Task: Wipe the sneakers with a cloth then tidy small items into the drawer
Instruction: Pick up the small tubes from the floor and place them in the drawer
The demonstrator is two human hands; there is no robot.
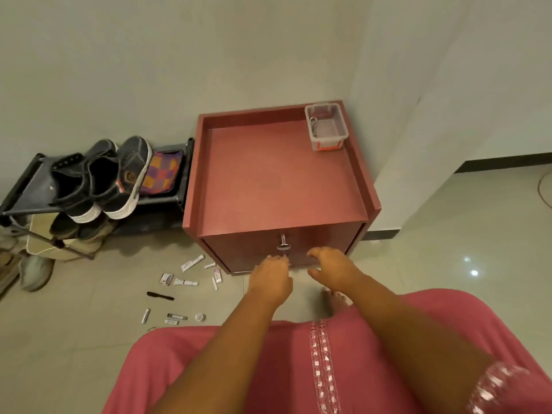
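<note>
Two hands reach the cabinet's lower drawer (268, 258): left hand (273, 277) at its knob, grip unclear; right hand (331, 265) relaxed, empty. Sneakers (101, 180) sit on the rack beside the cloth (162, 173), apparently wiped. Small items (185, 282) still litter the floor; the closed drawer blocks tidying.

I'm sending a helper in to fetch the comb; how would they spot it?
Start at the red cabinet by the wall and look down at the floor to its front left, where small items lie scattered. The comb lies among them: the only long, thin, all-black piece; its neighbours are mostly white tubes and packets.
</note>
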